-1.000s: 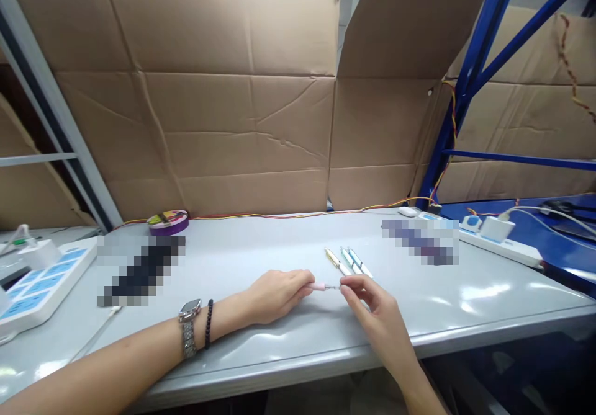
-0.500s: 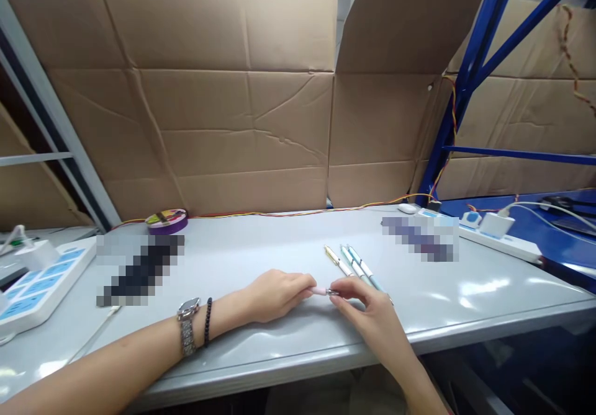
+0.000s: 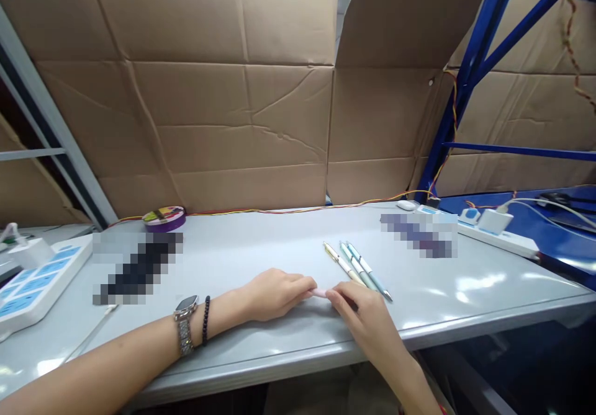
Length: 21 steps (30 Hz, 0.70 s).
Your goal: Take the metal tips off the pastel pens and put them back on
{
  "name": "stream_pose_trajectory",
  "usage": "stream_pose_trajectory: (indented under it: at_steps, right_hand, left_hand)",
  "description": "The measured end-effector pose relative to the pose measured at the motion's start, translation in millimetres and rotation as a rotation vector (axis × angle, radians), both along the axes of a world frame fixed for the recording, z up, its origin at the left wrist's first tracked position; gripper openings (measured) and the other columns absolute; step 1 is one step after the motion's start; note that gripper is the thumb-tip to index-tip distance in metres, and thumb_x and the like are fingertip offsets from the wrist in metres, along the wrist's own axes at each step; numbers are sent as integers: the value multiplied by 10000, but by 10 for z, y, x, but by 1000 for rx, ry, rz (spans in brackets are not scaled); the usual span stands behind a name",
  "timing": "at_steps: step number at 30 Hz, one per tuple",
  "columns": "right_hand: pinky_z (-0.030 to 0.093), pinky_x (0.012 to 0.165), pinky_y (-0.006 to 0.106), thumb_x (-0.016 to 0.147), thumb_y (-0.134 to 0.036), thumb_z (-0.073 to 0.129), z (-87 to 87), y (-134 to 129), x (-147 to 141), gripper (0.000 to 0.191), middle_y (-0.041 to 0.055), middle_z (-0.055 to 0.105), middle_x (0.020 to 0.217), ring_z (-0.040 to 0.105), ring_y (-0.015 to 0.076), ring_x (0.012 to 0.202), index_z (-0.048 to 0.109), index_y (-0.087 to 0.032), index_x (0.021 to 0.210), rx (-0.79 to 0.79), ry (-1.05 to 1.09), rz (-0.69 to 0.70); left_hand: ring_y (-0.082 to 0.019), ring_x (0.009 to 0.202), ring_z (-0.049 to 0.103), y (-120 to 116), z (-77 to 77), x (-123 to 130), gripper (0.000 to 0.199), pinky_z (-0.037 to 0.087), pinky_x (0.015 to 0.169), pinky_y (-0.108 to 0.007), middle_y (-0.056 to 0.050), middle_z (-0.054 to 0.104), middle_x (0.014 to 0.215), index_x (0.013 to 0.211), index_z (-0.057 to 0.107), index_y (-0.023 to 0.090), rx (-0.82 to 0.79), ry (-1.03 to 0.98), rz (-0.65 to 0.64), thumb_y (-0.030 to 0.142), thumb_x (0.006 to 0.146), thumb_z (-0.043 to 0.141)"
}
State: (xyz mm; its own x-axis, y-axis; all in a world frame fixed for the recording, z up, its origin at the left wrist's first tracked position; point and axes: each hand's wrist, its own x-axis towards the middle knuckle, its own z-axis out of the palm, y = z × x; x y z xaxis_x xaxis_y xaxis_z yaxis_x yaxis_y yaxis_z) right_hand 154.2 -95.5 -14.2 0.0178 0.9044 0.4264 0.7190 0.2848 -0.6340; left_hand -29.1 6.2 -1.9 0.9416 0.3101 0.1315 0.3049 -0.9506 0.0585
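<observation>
Between my two hands, just above the front part of the table, is a slim pink pen (image 3: pixel 319 293), with only a short length of its barrel showing. My left hand (image 3: pixel 278 295) is closed on its left end, the wrist wearing a watch and a black bead bracelet. The thumb and fingers of my right hand (image 3: pixel 365 309) pinch the other end and cover it. Right behind the right hand lie a yellow-and-white pen (image 3: pixel 341 261), a green-and-white pen (image 3: pixel 356 264) and a blue-and-white pen (image 3: pixel 369 270), side by side.
A purple tape roll (image 3: pixel 164 219) sits at the back left of the table (image 3: pixel 261 241). White power strips stand at the left (image 3: pixel 44 281) and right (image 3: pixel 493 235). Blurred patches cover items on both sides. Cardboard (image 3: pixel 200 111) walls off the back, with a thin cable along its foot.
My right hand has shifted slightly left and its fingers have closed over the pen's metal end, which showed before. The left hand keeps its hold. The view has tilted slightly.
</observation>
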Motion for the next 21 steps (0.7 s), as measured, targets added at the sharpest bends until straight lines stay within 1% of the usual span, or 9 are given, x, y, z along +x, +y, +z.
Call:
stream_pose_trajectory:
  at_steps: [1,3,6,7,11,14,16,19,21]
  right_hand:
    - [475,642,284,872,-334,503,0,0,6,190,30,638,771,586,174,710,625,-200,926,-3,49,21]
    - [490,701,274,823,-299,579,-3,-1,20,242,30,650,887,600,172,795,582,-216,1050,-14,125,62]
    - [482,688,262,827,-257,566,-13,-6,28,83,8,661,825,607,167,763,619,-225,882,-28,133,56]
    - [475,663,262,840,-262,549,-15,-6,24,85,5,659,782,604,167,731,623,-222,826,-29,113,40]
    - [425,570,273,898,-313,451,-18,-4,0,303,7,591,615,551,167,611,603,-207,658,-13,-21,-31]
    - [454,624,284,867,-338,507,-9,-3,0,171,30,632,794,569,179,716,622,-211,874,-1,35,-16]
    - [471,667,282,824,-323,575,-3,-4,9,171,34,629,907,576,182,797,585,-217,957,-16,103,20]
    - [464,708,287,840,-302,554,2,-2,18,102,31,617,879,567,187,852,560,-211,795,-16,130,47]
    - [448,752,308,878,-307,494,-2,3,19,203,37,609,875,555,190,871,540,-206,708,12,108,53]
  left_hand:
    - [-173,718,613,1,1,-2,207,391,593,-237,-13,642,879,1011,467,201,-3,-1,1,265,968,274]
    - [-172,737,615,3,0,-6,203,395,606,-233,-15,642,894,1018,463,201,-15,-10,4,258,968,275]
    - [-167,730,614,9,-7,-10,212,390,602,-231,-16,642,902,1020,471,202,-27,-18,1,261,970,273]
    - [-167,720,613,10,-11,-9,217,387,595,-232,-16,643,895,1016,476,202,-25,-18,1,267,971,275]
    - [-169,695,608,13,-18,-5,230,380,583,-238,-17,646,869,1000,493,200,-3,-27,-4,289,968,283]
    - [-164,703,605,11,-11,-3,228,382,586,-232,-16,647,880,1012,486,202,-13,-26,-4,275,966,275]
    - [-164,703,604,8,-4,-2,233,382,586,-231,-19,646,883,1016,484,199,-18,-23,0,268,967,267]
    - [-166,683,602,3,2,-1,246,376,570,-235,-23,648,866,997,492,194,-9,-29,-10,284,970,265]
    - [-165,667,601,-1,2,-2,250,370,557,-237,-23,648,850,987,495,197,-7,-36,-24,297,972,267]
